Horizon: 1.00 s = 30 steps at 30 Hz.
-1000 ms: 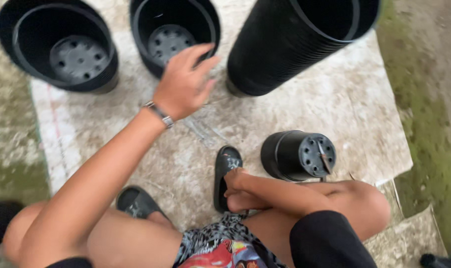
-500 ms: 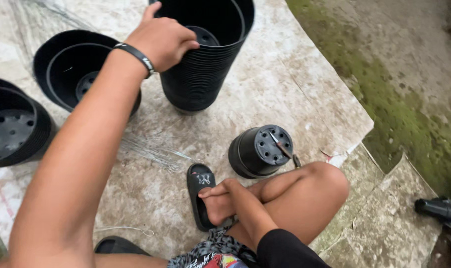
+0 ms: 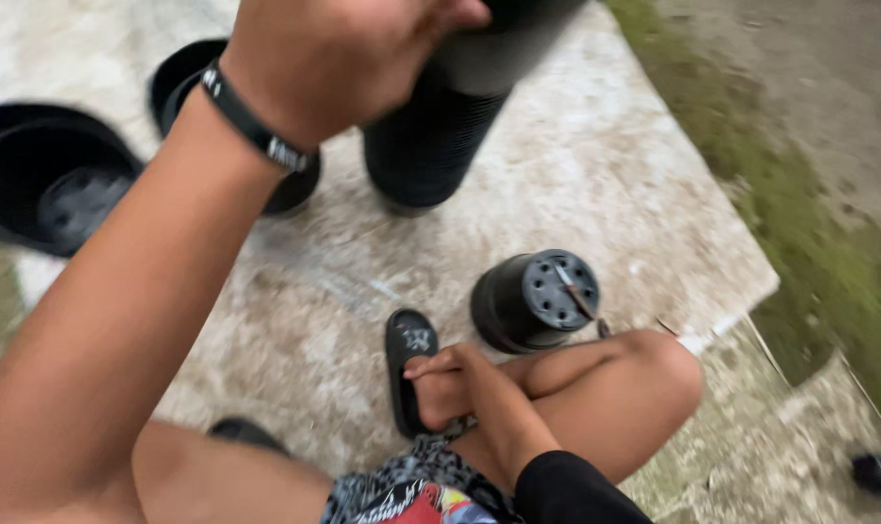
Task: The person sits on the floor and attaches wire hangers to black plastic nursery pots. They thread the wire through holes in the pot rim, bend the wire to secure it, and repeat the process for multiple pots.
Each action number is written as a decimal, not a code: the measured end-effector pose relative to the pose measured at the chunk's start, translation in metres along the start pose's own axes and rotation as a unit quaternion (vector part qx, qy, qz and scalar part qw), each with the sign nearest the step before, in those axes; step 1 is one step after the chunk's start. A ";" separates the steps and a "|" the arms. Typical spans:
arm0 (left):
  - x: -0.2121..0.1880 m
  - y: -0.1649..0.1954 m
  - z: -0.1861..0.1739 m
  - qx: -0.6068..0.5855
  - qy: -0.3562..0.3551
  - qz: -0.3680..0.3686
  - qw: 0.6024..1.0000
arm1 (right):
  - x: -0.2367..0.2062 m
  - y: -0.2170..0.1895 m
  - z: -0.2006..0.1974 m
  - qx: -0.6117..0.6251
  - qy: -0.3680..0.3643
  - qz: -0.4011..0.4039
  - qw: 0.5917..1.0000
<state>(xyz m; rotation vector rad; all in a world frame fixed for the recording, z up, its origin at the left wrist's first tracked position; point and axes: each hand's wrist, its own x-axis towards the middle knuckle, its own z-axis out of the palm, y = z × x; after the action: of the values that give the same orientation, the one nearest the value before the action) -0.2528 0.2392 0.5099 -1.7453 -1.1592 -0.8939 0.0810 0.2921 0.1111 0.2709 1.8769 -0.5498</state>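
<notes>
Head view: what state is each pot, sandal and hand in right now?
Tall stack of black plastic nursery pots: upright on the sheet, left hand at its top.
Single small black pot: lying on its side, holed base facing the camera.
Two wide black pots: upright, open, empty.
Black sandal: on the foot, flat on the sheet.
Left hand: closed on the stack's top, blurred.
Right hand: resting on the foot.

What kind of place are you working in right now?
Probably an outdoor garden or nursery spot: a stack of black plastic pots, loose pots on a worn ground sheet, mossy ground beside it.
</notes>
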 end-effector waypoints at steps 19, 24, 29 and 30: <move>-0.393 0.173 -0.021 0.011 -0.308 -0.248 0.918 | 0.045 -0.035 -0.063 -0.091 -0.043 0.007 0.995; -0.445 0.205 -0.011 0.026 -0.394 -0.224 0.891 | 0.052 -0.032 -0.059 -0.094 -0.053 0.013 0.994; -0.459 0.219 -0.019 -0.036 -0.459 -0.222 0.859 | 0.054 -0.030 -0.057 -0.098 -0.061 0.019 0.993; -0.461 0.215 -0.022 -0.035 -0.462 -0.226 0.857 | 0.055 -0.030 -0.057 -0.097 -0.063 0.019 0.993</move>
<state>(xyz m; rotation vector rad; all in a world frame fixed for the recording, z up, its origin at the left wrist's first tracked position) -0.1993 0.0122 0.0575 -2.0562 -2.2496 -0.2903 0.0013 0.2904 0.0836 0.1392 1.7839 -0.3467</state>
